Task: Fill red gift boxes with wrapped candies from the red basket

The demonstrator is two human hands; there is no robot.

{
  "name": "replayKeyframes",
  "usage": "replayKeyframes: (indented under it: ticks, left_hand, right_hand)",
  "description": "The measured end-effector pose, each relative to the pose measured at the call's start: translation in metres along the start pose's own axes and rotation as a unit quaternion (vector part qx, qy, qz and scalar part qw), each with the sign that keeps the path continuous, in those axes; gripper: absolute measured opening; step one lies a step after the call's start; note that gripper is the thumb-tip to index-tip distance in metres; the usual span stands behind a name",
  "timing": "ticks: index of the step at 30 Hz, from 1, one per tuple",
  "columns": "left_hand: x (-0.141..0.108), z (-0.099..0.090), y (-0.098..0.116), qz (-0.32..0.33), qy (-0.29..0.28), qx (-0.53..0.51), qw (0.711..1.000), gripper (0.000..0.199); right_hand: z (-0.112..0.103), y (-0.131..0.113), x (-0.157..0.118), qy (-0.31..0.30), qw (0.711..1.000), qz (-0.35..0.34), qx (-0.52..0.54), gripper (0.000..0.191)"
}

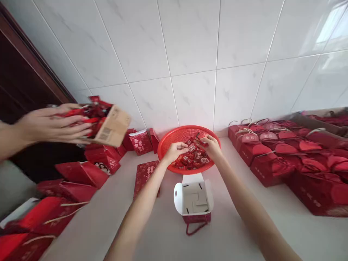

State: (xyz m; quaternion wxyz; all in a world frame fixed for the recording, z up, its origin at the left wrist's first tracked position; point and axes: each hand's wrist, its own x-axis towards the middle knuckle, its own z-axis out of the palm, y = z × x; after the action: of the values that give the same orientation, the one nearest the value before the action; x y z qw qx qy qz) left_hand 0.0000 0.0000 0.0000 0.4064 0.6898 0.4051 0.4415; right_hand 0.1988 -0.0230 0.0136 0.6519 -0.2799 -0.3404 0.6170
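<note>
The pale counter [231,235] bears closed red boxes [315,163] at right, cord handles on top. A red plastic basket [162,145] near the tiled wall contains wrapped sweets [194,159]. At left, another person's hand [54,123] supports a blurred cardboard carton [115,125] filled with red packets. An open box [196,199], white inside, stands just in front of the basket, flaps spread. Over the basket, the right hand's grip [209,145] is closed on a red packet [201,137]; the left hand [175,151] has curled fingers, contents indiscernible.
</note>
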Motion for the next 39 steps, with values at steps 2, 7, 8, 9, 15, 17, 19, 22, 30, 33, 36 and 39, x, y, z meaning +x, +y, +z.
replayKeyframes:
  ticks: [2,7,8,9,15,17,19,22,30,33,36,39]
  left_hand:
    - [-0.001,0.0,0.001,0.006,0.007,-0.002,1.0,0.034]
    - [-0.002,0.0,0.002,0.021,0.018,-0.008,1.0,0.032]
    - [-0.002,0.001,0.002,0.023,0.018,-0.009,1.0,0.032]
    - [-0.002,0.001,0.002,0.023,0.017,-0.009,1.0,0.032]
    - [-0.004,0.002,0.007,0.017,0.015,0.011,1.0,0.028]
    - [-0.004,0.001,0.011,0.014,0.016,0.025,0.999,0.024]
    - [-0.003,-0.001,0.012,0.009,0.021,0.044,0.999,0.017]
    - [0.0,-0.003,0.011,-0.008,0.025,0.089,0.996,0.017]
    - [0.003,-0.006,0.002,-0.041,0.013,0.271,0.962,0.027]
    - [0.001,-0.008,0.004,-0.047,0.003,0.328,0.944,0.033]
    - [0.001,-0.007,0.006,-0.05,-0.019,0.362,0.931,0.046]
    - [0.004,-0.004,0.006,-0.059,-0.039,0.376,0.924,0.055]
  right_hand:
    - [-0.002,0.001,0.0,0.0,1.0,0.004,-0.008,0.025]
    - [-0.004,-0.001,-0.002,-0.033,0.998,0.04,-0.027,0.025]
    - [-0.004,-0.001,-0.003,-0.044,0.997,0.048,-0.029,0.025]
    - [-0.003,-0.001,-0.004,-0.053,0.997,0.054,-0.029,0.025]
    - [-0.001,-0.002,-0.005,-0.091,0.992,0.086,-0.033,0.029]
    - [0.0,-0.002,-0.004,-0.082,0.993,0.079,-0.032,0.03]
    - [-0.001,-0.002,-0.003,-0.065,0.995,0.064,-0.028,0.028]
    - [-0.001,-0.002,-0.001,-0.043,0.997,0.054,-0.023,0.027]
    - [-0.003,-0.003,0.002,-0.003,1.0,0.03,0.01,0.026]
    - [-0.003,-0.004,0.002,0.0,0.999,0.035,0.016,0.026]
    - [-0.003,-0.003,0.003,0.002,0.999,0.039,0.02,0.025]
    - [-0.004,-0.003,0.003,0.009,0.999,0.038,0.024,0.024]
